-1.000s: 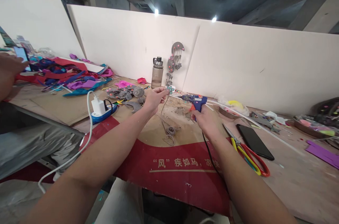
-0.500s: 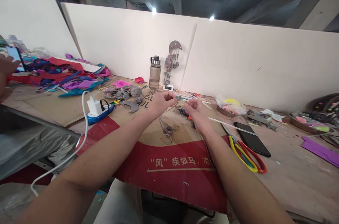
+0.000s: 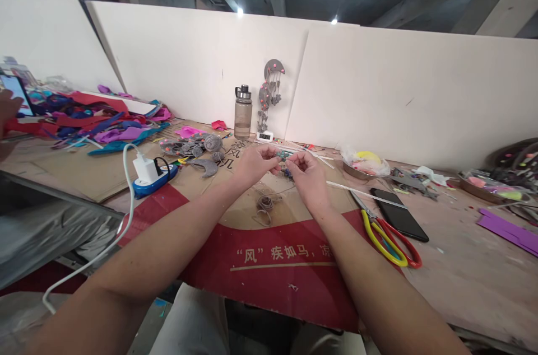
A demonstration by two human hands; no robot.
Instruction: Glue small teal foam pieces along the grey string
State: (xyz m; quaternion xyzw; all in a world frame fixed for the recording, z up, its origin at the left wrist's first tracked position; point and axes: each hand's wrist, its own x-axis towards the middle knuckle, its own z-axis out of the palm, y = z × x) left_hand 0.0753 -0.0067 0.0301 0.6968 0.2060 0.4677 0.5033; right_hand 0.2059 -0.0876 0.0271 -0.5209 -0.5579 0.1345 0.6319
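Observation:
My left hand [image 3: 261,163] is closed in a pinch on a small green piece [image 3: 282,154] above the cardboard. Close beside it on the right, my right hand [image 3: 306,171] is pinched too, its fingertips near the same piece; what they grip is too small to make out. A loose coil of grey cord [image 3: 264,204] lies on the cardboard below my hands, with a strand running up towards the right hand. To the left are a grey felt crescent [image 3: 204,167] and a ball of grey yarn [image 3: 213,142].
Behind stand a bottle [image 3: 242,114] and a grey hanging ornament [image 3: 274,69]. Scissors [image 3: 384,237], a black phone [image 3: 399,218] and a bowl [image 3: 359,171] lie right. A blue power strip [image 3: 154,181] and felt scraps [image 3: 105,120] lie left, near another person's hand [image 3: 9,108].
My right hand has moved in next to the left one, its fingers now pinched together. The cord's strand has shifted to the right. The view has shifted slightly.

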